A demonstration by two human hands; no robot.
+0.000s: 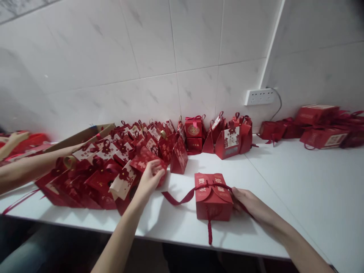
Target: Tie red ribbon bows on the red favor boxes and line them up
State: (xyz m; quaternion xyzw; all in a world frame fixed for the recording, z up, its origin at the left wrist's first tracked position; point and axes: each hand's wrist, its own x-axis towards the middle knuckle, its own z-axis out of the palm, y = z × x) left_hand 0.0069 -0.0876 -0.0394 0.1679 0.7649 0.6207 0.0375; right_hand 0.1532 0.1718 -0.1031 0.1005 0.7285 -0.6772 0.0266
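Note:
A square red gift box (213, 207) with gold print on its lid sits on the white table. A dark red ribbon (182, 200) runs across its top and spreads out to the left, with one end hanging down its front. My right hand (243, 201) grips the box's right side, its fingers partly hidden, with ribbon lying at the hand. Farther left, my left hand (152, 174) is closed on a tilted red gift box (146, 159) at the edge of a crowd of standing boxes. A peaked red box (179, 155) is just behind it.
Another person's arm (40, 163) reaches in from the left behind the packed boxes; a hand (18, 137) shows at far left. More tied boxes (231, 142) line the wall, others lie stacked at right (324, 131). A socket strip (259, 97) is on the wall.

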